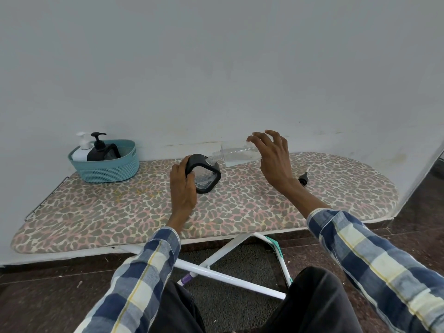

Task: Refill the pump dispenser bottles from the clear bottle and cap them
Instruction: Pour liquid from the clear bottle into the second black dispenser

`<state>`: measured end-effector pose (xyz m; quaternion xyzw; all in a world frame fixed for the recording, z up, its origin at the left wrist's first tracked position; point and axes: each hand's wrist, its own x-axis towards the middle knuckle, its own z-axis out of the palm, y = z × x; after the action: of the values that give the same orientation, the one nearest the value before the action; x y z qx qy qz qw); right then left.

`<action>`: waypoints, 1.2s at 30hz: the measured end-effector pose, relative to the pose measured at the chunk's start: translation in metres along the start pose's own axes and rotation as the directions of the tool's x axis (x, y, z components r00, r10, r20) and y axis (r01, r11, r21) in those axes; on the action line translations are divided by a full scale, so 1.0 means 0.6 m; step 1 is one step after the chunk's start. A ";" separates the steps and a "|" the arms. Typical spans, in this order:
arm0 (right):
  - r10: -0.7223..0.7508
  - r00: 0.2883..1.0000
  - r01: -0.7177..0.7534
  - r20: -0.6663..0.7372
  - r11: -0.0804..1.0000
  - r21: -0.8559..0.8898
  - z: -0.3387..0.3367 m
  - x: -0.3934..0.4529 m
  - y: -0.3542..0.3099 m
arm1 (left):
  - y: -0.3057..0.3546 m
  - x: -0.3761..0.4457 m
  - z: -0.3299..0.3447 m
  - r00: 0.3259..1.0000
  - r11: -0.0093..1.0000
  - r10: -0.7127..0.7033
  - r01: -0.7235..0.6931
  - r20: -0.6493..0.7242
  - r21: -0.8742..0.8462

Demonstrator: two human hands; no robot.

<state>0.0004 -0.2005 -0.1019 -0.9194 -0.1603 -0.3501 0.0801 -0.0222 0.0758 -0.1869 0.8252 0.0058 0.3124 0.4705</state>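
Fingers of the left hand [183, 186] curl round the near side of a black-framed dispenser bottle [204, 173], which stands tilted on the ironing board [96, 212] with its open neck turned toward the right. Just above that neck the right hand [272, 159] holds the clear bottle [236, 155] on its side, mouth touching or just over the opening; the fingertips pinch its base from above while the other fingers spread loosely. A little clear liquid seems to lie in the bottle, though the glare makes that hard to judge.

No label or writing can be read on any bottle.

A black pump cap [303, 177] lies on the board to the right, apart from both hands. At the far left a teal basket [105, 169] holds a white pump bottle [83, 150] and a black pump bottle [99, 149]. The board wears a leopard-print cover and stands against a plain pale wall [216, 68], over a dark tiled floor [48, 296]. Both arms show blue checked sleeves.
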 end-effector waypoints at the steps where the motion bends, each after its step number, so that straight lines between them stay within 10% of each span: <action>1: 0.000 1.000 0.000 -0.001 1.000 0.001 0.000 0.000 0.000 | 0.001 0.000 0.000 1.000 1.000 0.001 -0.001 -0.001 0.003; 36: 0.135 0.990 -0.131 -0.034 0.986 0.102 0.037 -0.028 -0.012 | 0.008 -0.004 -0.005 0.999 0.998 -0.038 0.038 -0.003 -0.055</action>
<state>-0.0003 -0.1920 -0.1293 -0.9155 -0.1142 -0.3544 0.1522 -0.0271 0.0746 -0.1831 0.8110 0.0139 0.3052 0.4989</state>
